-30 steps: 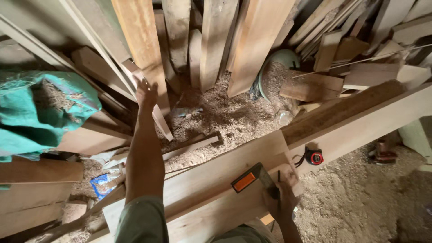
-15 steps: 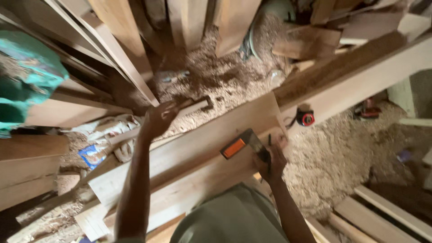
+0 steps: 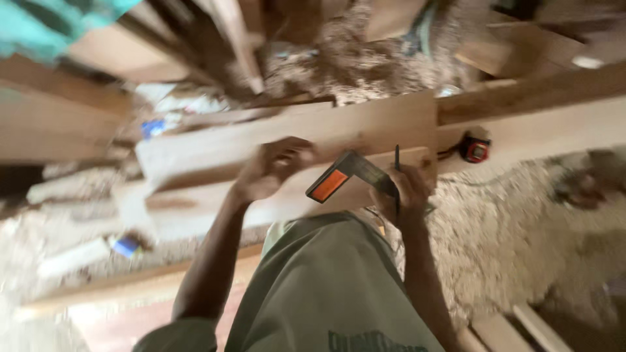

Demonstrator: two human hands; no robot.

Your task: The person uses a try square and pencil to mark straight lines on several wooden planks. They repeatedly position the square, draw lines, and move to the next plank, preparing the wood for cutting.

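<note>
We see the try square (image 3: 355, 175) lying on the plank (image 3: 274, 140), its long axis slanting down-left; our right hand (image 3: 404, 189) has fingers clenched round it and a pencil (image 3: 396, 158), left hand (image 3: 274, 168) half-curled just beside

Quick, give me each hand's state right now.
Left hand: fingers curled, resting on the wooden board; whether it grips anything cannot be told.
Right hand: closed, holding a try square and a dark pencil.
</note>
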